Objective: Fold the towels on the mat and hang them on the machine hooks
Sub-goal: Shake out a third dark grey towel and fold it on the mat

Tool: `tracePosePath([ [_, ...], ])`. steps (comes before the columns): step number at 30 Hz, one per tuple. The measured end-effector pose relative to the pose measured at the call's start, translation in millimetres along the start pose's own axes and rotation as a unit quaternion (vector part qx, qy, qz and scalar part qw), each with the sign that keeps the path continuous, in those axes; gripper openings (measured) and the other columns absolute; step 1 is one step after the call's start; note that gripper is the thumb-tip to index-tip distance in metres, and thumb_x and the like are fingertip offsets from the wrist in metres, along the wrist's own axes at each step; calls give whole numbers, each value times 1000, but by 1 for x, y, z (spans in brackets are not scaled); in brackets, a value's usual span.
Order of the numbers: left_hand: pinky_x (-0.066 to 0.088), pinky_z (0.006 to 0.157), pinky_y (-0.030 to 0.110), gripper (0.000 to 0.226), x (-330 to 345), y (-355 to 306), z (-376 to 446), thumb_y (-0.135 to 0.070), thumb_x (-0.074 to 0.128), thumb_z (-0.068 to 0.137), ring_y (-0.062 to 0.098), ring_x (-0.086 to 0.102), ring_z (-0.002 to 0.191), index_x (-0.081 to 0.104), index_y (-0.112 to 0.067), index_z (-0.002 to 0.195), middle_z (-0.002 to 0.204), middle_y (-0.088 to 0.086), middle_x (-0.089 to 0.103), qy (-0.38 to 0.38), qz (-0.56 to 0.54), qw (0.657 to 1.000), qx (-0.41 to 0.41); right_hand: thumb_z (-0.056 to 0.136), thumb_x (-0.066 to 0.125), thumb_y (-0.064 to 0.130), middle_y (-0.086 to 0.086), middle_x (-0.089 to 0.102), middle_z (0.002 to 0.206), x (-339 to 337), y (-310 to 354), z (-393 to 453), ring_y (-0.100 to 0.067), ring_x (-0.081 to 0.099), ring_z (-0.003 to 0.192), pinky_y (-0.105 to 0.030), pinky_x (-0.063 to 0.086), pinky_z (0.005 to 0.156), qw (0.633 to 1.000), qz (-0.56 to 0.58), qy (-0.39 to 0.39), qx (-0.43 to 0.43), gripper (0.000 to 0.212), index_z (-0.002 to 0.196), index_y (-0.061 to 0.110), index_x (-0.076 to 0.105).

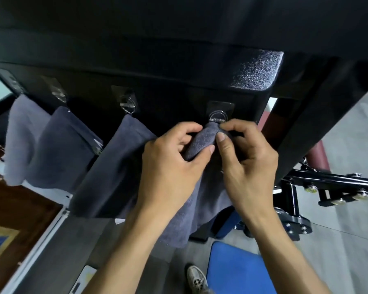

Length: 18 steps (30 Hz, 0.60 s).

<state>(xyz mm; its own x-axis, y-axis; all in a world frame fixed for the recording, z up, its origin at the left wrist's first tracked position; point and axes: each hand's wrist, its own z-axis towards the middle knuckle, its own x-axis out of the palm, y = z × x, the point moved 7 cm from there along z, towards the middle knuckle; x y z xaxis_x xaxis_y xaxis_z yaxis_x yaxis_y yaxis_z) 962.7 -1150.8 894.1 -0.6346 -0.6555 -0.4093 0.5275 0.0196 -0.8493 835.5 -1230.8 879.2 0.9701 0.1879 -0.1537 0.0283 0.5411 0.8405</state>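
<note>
Towel point(200, 143) bunched at rightmost hook point(218, 117) on machine point(179, 60); left hand point(170, 164) and right hand point(246, 160) both pinching it. Feed loop fully over hook, no tugging.

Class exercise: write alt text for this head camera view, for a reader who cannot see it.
Both hands, the left hand and right hand, pinch the bunched top of a grey towel just under a metal ring hook on a black machine. Three more grey towels hang from hooks to the left.
</note>
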Motion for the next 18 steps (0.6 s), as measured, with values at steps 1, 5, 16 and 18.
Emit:
tracePosePath([
  [1,58,73,27,31,2,1,0,-26,77,79,-1,68,85,67,-25,109,91,-12,72,6,5,1000,4,94,63,14,15,67,85,0,-2,0,-11,67,70,-31,53,58,1000,-10,-1,-4,11,104,15,67],
  [5,58,74,29,35,9,7,-1,-30,77,78,0,68,88,66,-28,112,95,-11,72,37,29,999,10,96,61,14,9,72,96,-2,-15,-8,-9,70,87,-32,56,74,1000,-1,-5,17,15,107,11,71],
  [16,55,67,31,26,15,12,-4,-25,73,82,5,68,80,64,-27,106,85,-8,72,26,80,994,73,97,56,8,11,67,88,4,-21,-18,-3,63,72,-18,47,64,997,-75,-6,-35,16,110,9,66],
  [18,50,62,26,16,18,22,-3,-24,72,82,7,65,72,67,-25,97,76,-8,69,45,99,992,62,98,54,9,10,68,94,5,-25,-22,-7,66,79,-25,52,69,997,-71,3,-29,21,116,11,66],
])
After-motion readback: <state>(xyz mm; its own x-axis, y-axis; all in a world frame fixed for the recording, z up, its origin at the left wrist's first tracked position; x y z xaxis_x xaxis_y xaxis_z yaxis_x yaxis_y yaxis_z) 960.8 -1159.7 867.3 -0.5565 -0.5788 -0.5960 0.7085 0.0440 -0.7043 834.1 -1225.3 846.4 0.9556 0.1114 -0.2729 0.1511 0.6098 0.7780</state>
